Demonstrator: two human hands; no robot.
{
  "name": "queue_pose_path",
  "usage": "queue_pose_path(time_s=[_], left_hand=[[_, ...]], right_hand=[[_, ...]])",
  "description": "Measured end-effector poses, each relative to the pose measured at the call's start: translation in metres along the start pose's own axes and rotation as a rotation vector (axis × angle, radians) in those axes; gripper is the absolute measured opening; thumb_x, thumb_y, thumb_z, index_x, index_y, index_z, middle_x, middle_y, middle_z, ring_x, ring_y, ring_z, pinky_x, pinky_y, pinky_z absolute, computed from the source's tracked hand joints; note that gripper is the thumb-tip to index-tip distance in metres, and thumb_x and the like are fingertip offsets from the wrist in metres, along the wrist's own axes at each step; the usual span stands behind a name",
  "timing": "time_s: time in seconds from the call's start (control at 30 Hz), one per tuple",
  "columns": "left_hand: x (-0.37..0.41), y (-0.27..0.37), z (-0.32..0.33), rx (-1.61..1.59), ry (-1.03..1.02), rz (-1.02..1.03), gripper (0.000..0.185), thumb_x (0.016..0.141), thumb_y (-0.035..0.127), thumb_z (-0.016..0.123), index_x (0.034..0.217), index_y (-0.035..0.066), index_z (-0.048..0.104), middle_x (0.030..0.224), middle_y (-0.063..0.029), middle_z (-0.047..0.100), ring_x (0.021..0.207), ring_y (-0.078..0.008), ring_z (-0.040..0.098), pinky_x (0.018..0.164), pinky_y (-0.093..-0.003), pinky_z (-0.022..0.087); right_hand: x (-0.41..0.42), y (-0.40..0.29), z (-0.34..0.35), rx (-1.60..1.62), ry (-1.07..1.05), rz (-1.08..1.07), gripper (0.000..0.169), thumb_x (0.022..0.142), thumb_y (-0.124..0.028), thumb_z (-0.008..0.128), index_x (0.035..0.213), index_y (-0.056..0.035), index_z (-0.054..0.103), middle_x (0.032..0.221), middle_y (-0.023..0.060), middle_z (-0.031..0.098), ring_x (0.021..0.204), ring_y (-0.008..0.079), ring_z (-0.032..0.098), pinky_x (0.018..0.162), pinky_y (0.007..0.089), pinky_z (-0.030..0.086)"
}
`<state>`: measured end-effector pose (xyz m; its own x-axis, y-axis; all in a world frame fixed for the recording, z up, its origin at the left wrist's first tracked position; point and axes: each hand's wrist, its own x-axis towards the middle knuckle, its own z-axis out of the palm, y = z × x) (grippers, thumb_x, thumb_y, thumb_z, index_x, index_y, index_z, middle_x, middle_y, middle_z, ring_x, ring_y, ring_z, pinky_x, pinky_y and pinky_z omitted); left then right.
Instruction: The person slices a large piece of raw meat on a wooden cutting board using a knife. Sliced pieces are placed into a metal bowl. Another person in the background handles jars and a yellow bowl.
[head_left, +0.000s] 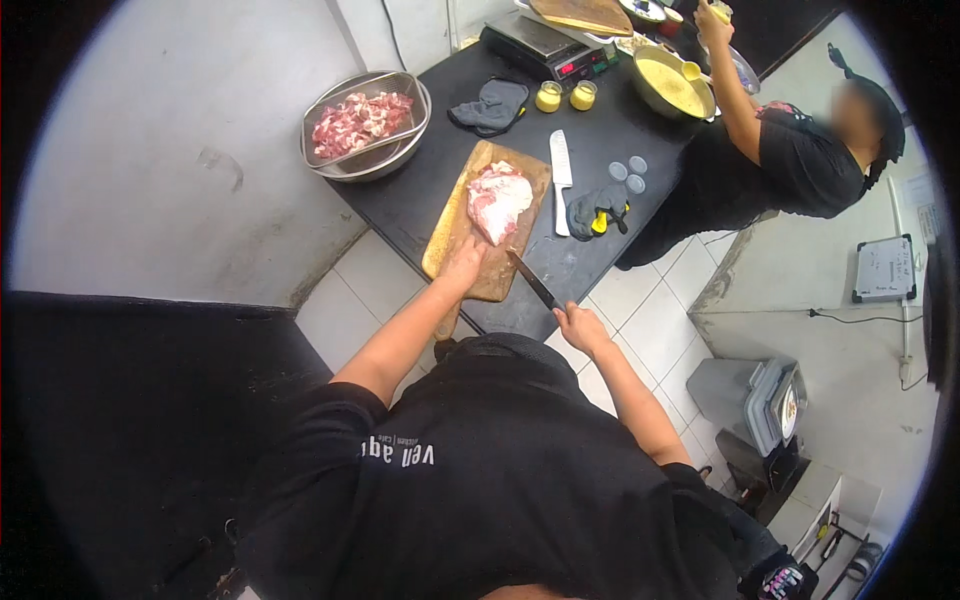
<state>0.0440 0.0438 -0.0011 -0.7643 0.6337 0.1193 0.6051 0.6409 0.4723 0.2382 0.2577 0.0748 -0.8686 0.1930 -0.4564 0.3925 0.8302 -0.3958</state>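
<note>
A large piece of raw meat (500, 201) with pale fat lies on a wooden cutting board (442, 244), whose handle points towards me. My left hand (465, 264) is over the near part of the board, fingertips by the meat's near edge; whether they grip it cannot be made out. In my right hand (582, 327) is the handle of a dark-bladed kitchen knife (534, 280). Its tip reaches the board's right edge, just short of the meat. A white-handled knife (560, 187) with a pale blade lies on the table to the right of the board.
A steel bowl (366, 174) holds a mesh basket of cut meat (362, 124). Dark gloves (491, 106), (598, 212), yellow-filled jars (548, 97), round lids (617, 172) and a digital scale (536, 46) share the black table (420, 202). A co-worker (780, 142) stands right, beside a bowl of yellow mixture (671, 86).
</note>
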Motion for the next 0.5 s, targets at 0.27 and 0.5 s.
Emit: queue_pose_path(time_s=[0.27,0.5], left_hand=[[0.019,-0.025,-0.032,-0.279,0.166,-0.352,0.01,0.071,0.007,0.062,0.081,0.004,0.06,0.081,-0.019,0.062,0.081,-0.0346,0.062,0.074,-0.0406,0.049],[0.104,-0.112,-0.184,-0.238,0.639,-0.283,0.027,0.074,0.014,0.066,0.099,0.005,0.062,0.085,-0.0151,0.065,0.081,-0.0271,0.063,0.075,-0.0363,0.048]], right_hand=[[0.002,-0.006,0.003,-0.033,-0.028,0.041,0.043,0.094,-0.038,0.043,0.099,0.0037,0.053,0.087,0.0329,0.061,0.089,0.0476,0.059,0.08,0.0523,0.046],[0.001,-0.004,0.018,0.026,0.002,0.039,0.045,0.094,-0.038,0.042,0.098,0.0055,0.052,0.086,0.0334,0.061,0.087,0.0476,0.06,0.08,0.052,0.047]])
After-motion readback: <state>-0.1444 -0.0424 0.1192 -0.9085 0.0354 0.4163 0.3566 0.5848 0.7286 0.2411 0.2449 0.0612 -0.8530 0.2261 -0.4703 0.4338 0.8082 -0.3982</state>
